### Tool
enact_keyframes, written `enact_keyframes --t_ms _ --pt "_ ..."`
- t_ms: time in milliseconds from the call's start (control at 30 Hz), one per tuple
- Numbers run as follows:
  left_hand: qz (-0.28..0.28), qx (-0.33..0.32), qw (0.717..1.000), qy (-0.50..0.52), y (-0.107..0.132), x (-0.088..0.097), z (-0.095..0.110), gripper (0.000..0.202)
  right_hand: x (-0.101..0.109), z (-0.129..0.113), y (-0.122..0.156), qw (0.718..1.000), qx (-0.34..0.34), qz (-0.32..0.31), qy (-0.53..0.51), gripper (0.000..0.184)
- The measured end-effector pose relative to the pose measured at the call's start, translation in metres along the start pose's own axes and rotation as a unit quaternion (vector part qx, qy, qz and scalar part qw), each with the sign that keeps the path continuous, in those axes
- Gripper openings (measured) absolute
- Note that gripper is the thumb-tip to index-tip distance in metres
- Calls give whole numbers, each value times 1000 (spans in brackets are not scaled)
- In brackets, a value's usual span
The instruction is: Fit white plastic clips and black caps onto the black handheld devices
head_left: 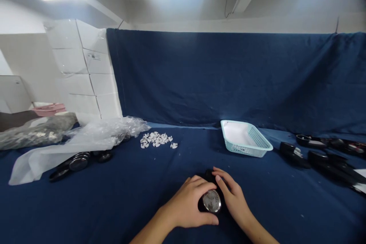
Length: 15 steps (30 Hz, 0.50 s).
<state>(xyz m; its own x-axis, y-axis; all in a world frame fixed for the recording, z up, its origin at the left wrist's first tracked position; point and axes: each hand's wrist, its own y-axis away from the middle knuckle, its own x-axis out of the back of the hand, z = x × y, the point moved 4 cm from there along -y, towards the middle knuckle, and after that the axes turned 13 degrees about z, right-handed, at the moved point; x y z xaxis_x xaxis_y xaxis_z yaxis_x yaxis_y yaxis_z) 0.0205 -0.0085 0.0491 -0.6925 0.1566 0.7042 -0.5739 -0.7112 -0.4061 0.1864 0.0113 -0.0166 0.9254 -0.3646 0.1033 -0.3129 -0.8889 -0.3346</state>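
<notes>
Near the front of the dark blue table lies a black fabric shaver, its round, perforated metal head facing up. My left hand curls round the head end, thumb on the near side and fingers over the far side. On the right of the shaver, my right hand closes its fingers over the black body's far end. Much of the body is hidden by both hands. Beyond them sits a loose pile of small white plastic parts.
A light blue basket stands at the back right. Black device parts lie along the right side. At left, clear plastic sheeting partly covers round black parts. White boxes are stacked behind, beside a blue curtain.
</notes>
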Motion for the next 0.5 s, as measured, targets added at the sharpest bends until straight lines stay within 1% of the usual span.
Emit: enact_keyframes --t_ms 133,267,367,500 --pt "1 -19 1000 3 1 -2 3 67 3 7 -7 999 -37 2 -11 39" --pt "9 -3 1000 -15 1 -1 -1 68 8 12 -11 998 -64 -1 -1 44" --pt "22 12 1000 -16 1 3 -4 67 8 15 -12 998 -56 -12 17 44" --pt "21 11 1000 -3 1 4 -2 65 6 16 -12 998 -33 -31 43 41"
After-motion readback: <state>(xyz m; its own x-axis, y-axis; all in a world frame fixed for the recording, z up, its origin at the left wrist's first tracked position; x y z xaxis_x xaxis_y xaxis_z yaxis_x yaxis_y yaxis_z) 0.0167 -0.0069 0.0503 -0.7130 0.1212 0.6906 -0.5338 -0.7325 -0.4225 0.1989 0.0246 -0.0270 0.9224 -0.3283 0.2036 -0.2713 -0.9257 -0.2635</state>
